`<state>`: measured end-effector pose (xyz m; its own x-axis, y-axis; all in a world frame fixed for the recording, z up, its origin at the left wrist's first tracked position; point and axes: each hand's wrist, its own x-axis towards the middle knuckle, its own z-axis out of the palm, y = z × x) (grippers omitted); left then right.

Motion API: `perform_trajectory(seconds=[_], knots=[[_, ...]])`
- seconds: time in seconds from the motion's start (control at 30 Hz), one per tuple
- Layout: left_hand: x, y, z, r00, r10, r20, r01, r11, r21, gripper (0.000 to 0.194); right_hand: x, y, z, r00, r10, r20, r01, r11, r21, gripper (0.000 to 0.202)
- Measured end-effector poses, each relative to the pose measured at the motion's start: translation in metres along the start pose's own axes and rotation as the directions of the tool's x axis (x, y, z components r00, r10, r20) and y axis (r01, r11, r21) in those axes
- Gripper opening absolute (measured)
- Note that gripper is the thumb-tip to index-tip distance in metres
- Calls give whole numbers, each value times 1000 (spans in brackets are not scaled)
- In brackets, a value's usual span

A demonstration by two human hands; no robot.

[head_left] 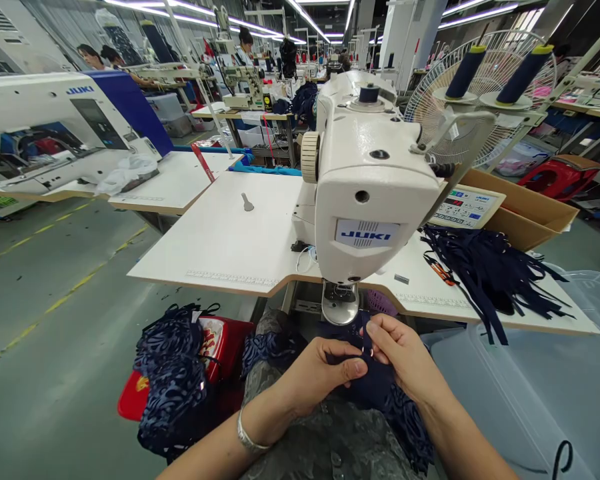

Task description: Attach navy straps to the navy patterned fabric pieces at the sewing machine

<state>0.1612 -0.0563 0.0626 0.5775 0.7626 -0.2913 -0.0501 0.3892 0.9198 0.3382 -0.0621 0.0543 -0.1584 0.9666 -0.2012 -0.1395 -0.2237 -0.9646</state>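
My left hand [316, 375] and my right hand [405, 353] meet over my lap, both pinching the same piece of dark navy fabric [375, 390] just below the needle plate [340, 303] of a white Juki sewing machine [367, 180]. A small pale ring or clip shows between my fingertips. The patterned navy cloth drapes down over my knees. A silver bangle sits on my left wrist.
A heap of navy straps [490, 273] lies on the white table [230, 247] right of the machine, beside a control panel [466, 207]. A red stool piled with navy garments [175, 373] stands at my left. A translucent plastic bin [555, 393] is at my right. Other people work far behind.
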Motion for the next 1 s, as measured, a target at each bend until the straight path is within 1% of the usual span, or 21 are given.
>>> perform_trajectory(seconds=[0.17, 0.3, 0.4, 0.47, 0.6, 0.67, 0.73, 0.83, 0.87, 0.9, 0.93, 0.97, 1.0], knots=[[0, 1, 0, 1000, 16, -16, -16, 999, 39, 32, -2, -2, -4, 999, -14, 31, 16, 996, -84, 29], [-1, 3, 1, 999, 28, -31, -26, 996, 88, 33, -4, -5, -11, 992, -26, 125, 48, 983, -179, 30], [-1, 5, 2, 996, 49, -75, -37, 987, 154, 29, -6, -5, -15, 981, -40, 187, 87, 965, -249, 24], [0, 6, 2, 992, 62, -110, -39, 978, 206, 26, -7, -3, -15, 984, -71, 164, 119, 946, -302, 25], [-1, 5, 2, 989, 49, -138, -11, 965, 263, 21, -10, -2, -11, 988, -139, 61, 151, 897, -416, 32], [-3, 7, 3, 981, 55, -185, -4, 964, 265, 27, -10, -5, -9, 987, -156, 25, 150, 876, -458, 33], [-5, 11, 3, 967, 80, -240, -12, 963, 271, 30, -7, -7, -7, 984, -178, 1, 155, 858, -490, 34], [-5, 17, -2, 952, 143, -270, -49, 944, 328, 22, 3, -8, -1, 971, -236, -26, 187, 826, -531, 34], [-4, 18, -5, 942, 181, -282, -68, 927, 368, 22, 8, -7, 1, 965, -261, -32, 202, 814, -545, 33], [-3, 19, -9, 922, 241, -302, -91, 895, 437, 24, 13, -6, 4, 957, -286, -40, 216, 801, -558, 33], [-1, 19, -14, 883, 342, -321, -117, 822, 557, 27, 18, -5, 7, 950, -309, -48, 228, 789, -571, 32], [0, 18, -20, 818, 476, -322, -134, 703, 699, 30, 22, -4, 10, 943, -328, -58, 235, 778, -582, 32], [1, 17, -26, 733, 617, -288, -134, 545, 828, 33, 26, -2, 13, 937, -343, -70, 238, 771, -591, 33]])
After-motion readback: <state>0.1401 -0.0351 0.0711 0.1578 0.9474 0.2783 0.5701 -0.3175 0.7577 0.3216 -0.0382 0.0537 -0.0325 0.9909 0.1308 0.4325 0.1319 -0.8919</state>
